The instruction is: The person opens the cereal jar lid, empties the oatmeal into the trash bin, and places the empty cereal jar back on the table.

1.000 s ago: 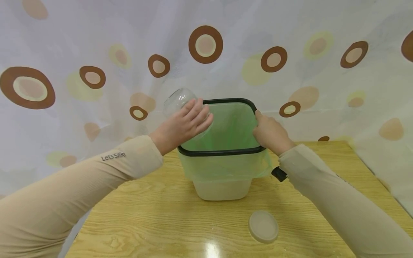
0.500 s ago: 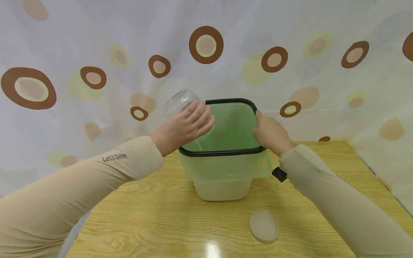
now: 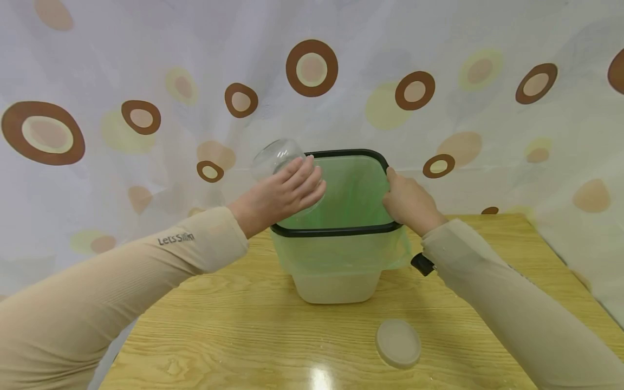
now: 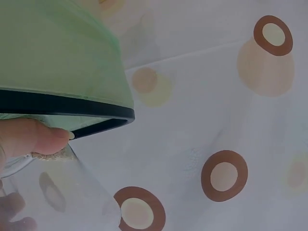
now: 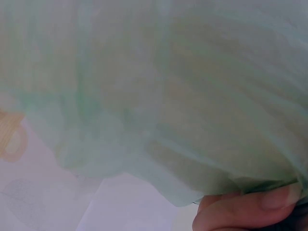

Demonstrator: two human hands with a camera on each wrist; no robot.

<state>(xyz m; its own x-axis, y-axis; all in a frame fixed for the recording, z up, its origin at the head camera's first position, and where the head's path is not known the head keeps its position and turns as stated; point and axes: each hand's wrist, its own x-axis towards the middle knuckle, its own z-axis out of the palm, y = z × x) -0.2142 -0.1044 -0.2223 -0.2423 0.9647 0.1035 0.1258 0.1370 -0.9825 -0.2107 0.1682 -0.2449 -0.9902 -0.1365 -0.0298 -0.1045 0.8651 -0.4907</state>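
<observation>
My left hand [image 3: 283, 194] grips a clear jar [image 3: 277, 156], its fingers spread over the side. The jar lies tilted at the left edge of a trash bin, its mouth end pointing in over the opening. In the left wrist view a little tan, grainy stuff [image 4: 54, 155] shows in the jar [image 4: 94, 195] beside my thumb [image 4: 36, 138]. On the other side, my right hand [image 3: 411, 200] holds the bin's black rim [image 3: 341, 232]. A thin green bag [image 3: 341, 252] lines the bin and folds over its outside; the bin's pale base [image 3: 336, 288] shows below.
A round beige lid [image 3: 397, 343] lies on the wooden table [image 3: 234, 336] in front of the bin. Behind stands a pale sheet [image 3: 341, 32] printed with brown rings. A small black object [image 3: 422, 264] sits by my right cuff.
My left hand and the jar have shifted slightly right and down, over the bin's left edge. The right hand, bin and lid stay about where they were.
</observation>
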